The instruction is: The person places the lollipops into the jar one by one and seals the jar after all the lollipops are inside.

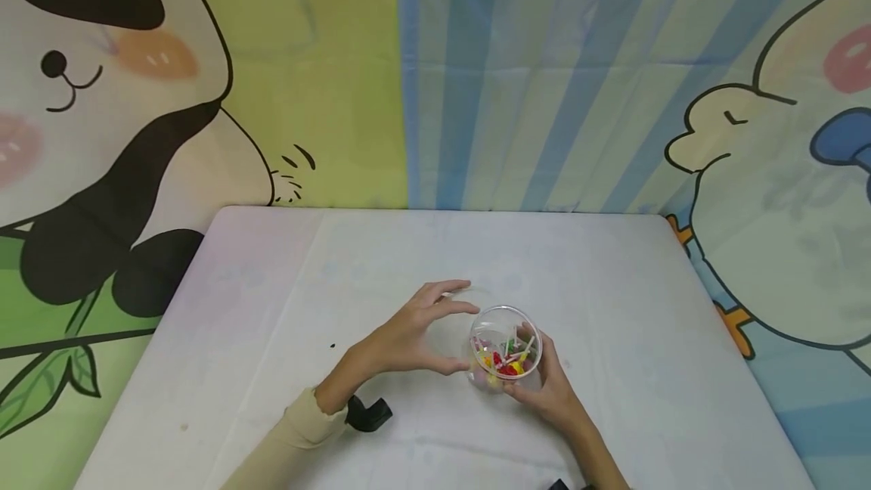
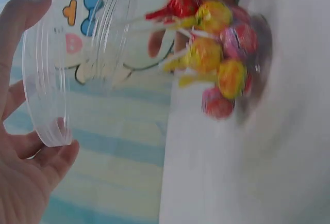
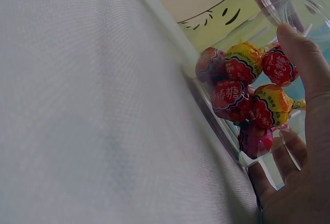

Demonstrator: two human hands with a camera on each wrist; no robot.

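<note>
A clear plastic jar point(image 1: 479, 324) stands on the table with several wrapped lollipops point(image 1: 509, 366) inside, in red, yellow and pink. My right hand point(image 1: 550, 392) grips the jar from its right side, thumb in front and fingers behind, as the right wrist view also shows. Just left of the jar's mouth, my left hand point(image 1: 408, 331) holds a clear round lid point(image 2: 44, 79) between thumb and fingers. In the left wrist view the lid is tilted on edge, apart from the jar's threaded neck point(image 2: 111, 33). The lid barely shows in the head view.
A white cloth covers the table point(image 1: 272, 324). Behind it hangs a printed curtain point(image 1: 544, 74) with cartoon animals. A black wrist strap point(image 1: 368, 414) sits at the left sleeve. A small dark speck point(image 1: 333, 345) lies left of the left hand.
</note>
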